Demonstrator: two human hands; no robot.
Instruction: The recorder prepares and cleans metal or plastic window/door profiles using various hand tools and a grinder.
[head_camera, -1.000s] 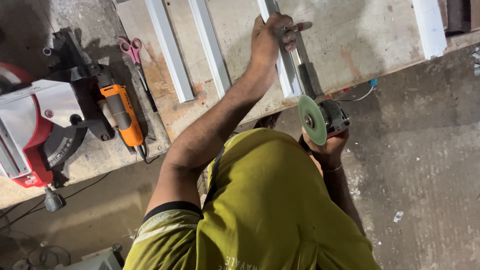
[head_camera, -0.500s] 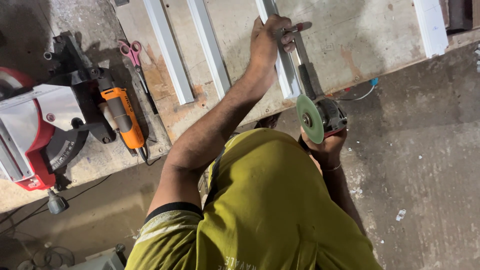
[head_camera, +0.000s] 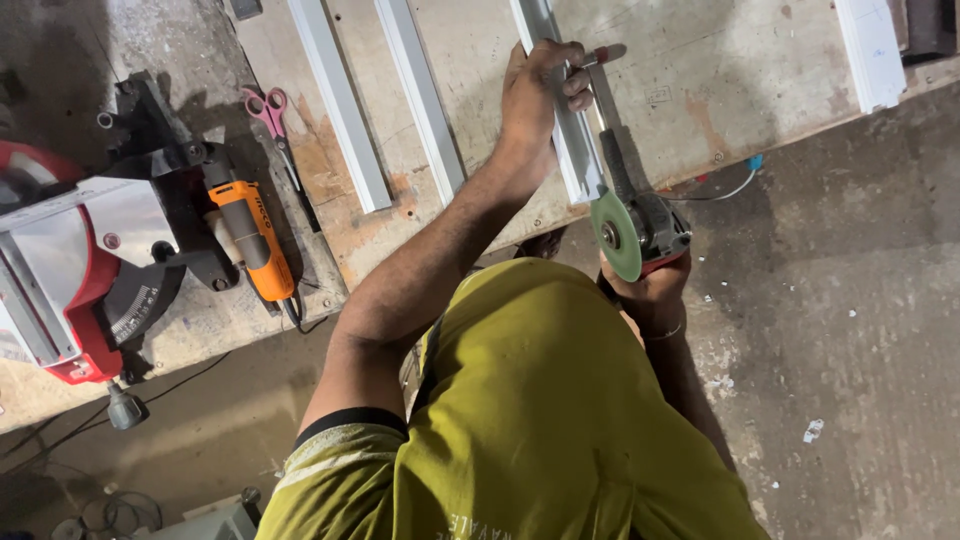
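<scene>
My left hand (head_camera: 535, 85) presses down on a long white profile strip (head_camera: 578, 160) that lies on the worn wooden workbench (head_camera: 700, 90), its near end at the bench edge. My right hand (head_camera: 652, 292) grips an angle grinder (head_camera: 655, 225) just below that edge. The grinder's green disc (head_camera: 615, 235) stands upright right at the strip's near end. I cannot tell whether the disc touches the strip. A thin red-tipped tool (head_camera: 600, 60) lies beside my left fingers.
Two more white strips (head_camera: 340, 110) (head_camera: 420, 100) lie to the left on the bench, another (head_camera: 865, 50) at the far right. Pink scissors (head_camera: 268, 110), an orange power tool (head_camera: 255, 235) and a red mitre saw (head_camera: 70, 270) sit at the left. Concrete floor (head_camera: 860, 320) lies to the right.
The grinder's disc has edged slightly up and left toward the strip's end. My left hand stays on the strip.
</scene>
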